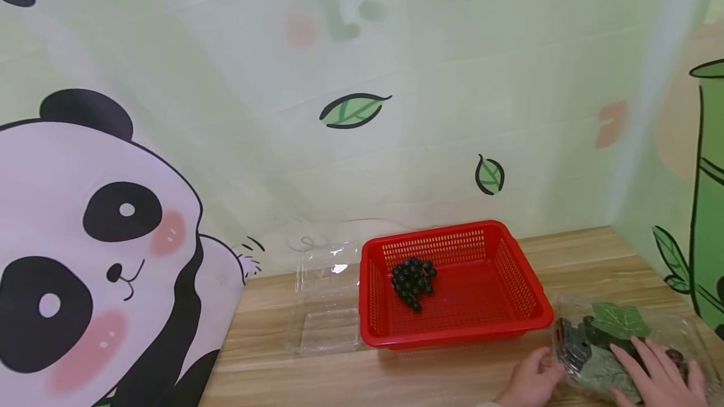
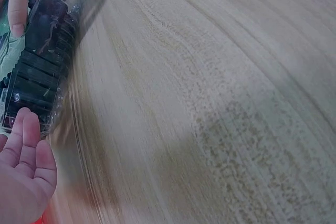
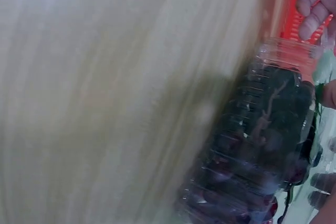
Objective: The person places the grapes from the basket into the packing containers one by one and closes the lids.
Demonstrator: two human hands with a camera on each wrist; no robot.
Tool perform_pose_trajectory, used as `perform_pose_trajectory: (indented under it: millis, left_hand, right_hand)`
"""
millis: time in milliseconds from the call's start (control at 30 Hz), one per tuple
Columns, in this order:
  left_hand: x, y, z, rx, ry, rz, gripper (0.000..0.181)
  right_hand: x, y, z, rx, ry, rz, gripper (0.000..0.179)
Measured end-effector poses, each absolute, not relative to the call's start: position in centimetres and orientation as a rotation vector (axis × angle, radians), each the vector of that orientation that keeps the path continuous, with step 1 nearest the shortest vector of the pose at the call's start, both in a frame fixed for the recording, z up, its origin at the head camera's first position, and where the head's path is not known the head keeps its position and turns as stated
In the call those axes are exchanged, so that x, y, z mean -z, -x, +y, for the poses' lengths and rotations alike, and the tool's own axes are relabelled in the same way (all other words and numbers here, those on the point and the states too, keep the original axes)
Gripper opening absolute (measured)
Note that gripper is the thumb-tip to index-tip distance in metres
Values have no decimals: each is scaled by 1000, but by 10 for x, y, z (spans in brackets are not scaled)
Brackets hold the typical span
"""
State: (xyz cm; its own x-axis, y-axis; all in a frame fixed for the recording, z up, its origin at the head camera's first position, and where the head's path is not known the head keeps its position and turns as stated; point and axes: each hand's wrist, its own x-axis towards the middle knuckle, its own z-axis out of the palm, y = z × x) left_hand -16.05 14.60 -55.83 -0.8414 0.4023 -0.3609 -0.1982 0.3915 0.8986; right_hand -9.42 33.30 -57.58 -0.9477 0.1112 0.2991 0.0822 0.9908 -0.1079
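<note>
A clear plastic box at the lower right contains dark grapes and green leaves. My left hand is at the box's left end, fingers extended toward its wall; the left wrist view shows those fingers straight beside the box. Over the box's contents, my right hand spreads its fingers on the leaves and grapes. In the right wrist view the box's ribbed side shows, and only part of the right hand appears at the edge.
A red basket stands left of the box, with a bunch of dark grapes inside. A clear plastic container piece lies left of the basket. Behind the wooden table hangs a panda-printed cloth.
</note>
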Motion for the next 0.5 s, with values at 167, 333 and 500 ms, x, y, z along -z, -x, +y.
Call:
perform_pose_trajectory:
  millis: [167,333,500]
  left_hand:
    - [559,162,146,-1490,-138,2047,36]
    - [560,161,147,-1504,-135,2033,35]
    - [560,160,148,-1509,-127,2051,34]
  right_hand:
    - [587,88,334,-141,135,-2745,63]
    - [595,86,338,-138,157,-2769,69]
    - [597,86,341,-144,153,-2771,69]
